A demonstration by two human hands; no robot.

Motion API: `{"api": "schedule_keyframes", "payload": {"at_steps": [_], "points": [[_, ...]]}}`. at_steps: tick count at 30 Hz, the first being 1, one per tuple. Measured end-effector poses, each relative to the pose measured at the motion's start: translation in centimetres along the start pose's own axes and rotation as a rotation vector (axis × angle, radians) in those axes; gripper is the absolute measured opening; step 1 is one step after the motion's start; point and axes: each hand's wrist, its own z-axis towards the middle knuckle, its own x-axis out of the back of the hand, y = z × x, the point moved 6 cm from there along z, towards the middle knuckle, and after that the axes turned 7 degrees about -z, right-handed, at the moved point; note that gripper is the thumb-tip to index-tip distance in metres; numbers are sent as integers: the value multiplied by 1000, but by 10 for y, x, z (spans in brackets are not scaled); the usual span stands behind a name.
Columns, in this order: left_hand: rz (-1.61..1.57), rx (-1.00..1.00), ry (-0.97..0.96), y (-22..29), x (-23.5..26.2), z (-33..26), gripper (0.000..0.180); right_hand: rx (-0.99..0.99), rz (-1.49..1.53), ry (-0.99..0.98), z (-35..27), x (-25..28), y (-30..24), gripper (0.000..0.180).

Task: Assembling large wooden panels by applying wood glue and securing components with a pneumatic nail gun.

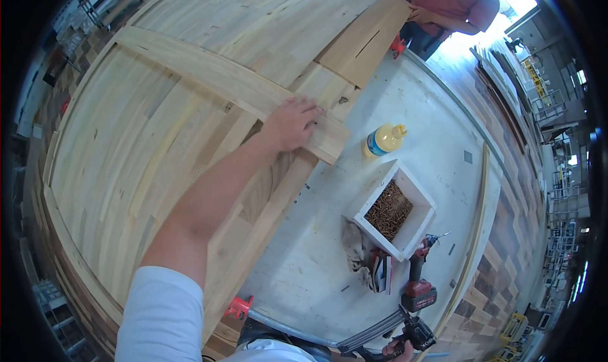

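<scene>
Wood lies directly beneath the left hand (pixel 292 124): a pale crosspiece (pixel 231 85) that runs slantwise over a broad plank panel (pixel 126 134). The left arm, in a white sleeve, reaches up from the lower edge, and its hand rests palm down near the crosspiece's right end, fingers extended across the face rather than wrapped round it. That end reaches the panel's near side, where it meets a long edge rail (pixel 278 210).

The right hand (pixel 400 350) sits low in the view, well apart from the crosspiece, closed around the handle of a black nail gun (pixel 417 330) with a long, slanting magazine. Part of this hand is cut off by the lower edge, so how its finger sits at the trigger cannot be told.

Between the hands, on the white tabletop (pixel 304 248), a white box (pixel 415 200) holds a heap of brown screws (pixel 389 211). Just above it stands a yellow bottle (pixel 384 140) with a blue label; a crumpled cloth (pixel 356 245) lies at its left, and a red-and-black drill (pixel 419 286) lies below, close to the nail gun. Farther off, a co-worker in a red top (pixel 459 7) has a hand at the end of a wide board (pixel 367 39).
</scene>
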Motion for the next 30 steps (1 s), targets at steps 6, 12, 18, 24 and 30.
{"api": "schedule_keyframes", "payload": {"at_steps": [6, 12, 18, 24, 30], "points": [[239, 212, 196, -37, 58, -23, 53, 538, -721, -496, 12, -64, -117, 48], [103, 262, 140, -65, 49, -46, 62, 824, -1016, -658, -95, -307, -194, 41], [101, 321, 113, -64, 56, -49, 62, 901, -1471, -614, -82, -488, -191, 25], [86, 334, 113, -64, 54, -51, 61, 925, -1609, -592, -57, -545, -189, 26], [65, 343, 115, -66, 54, -54, 59, 899, -1594, -625, -47, -561, -177, 23]]}}
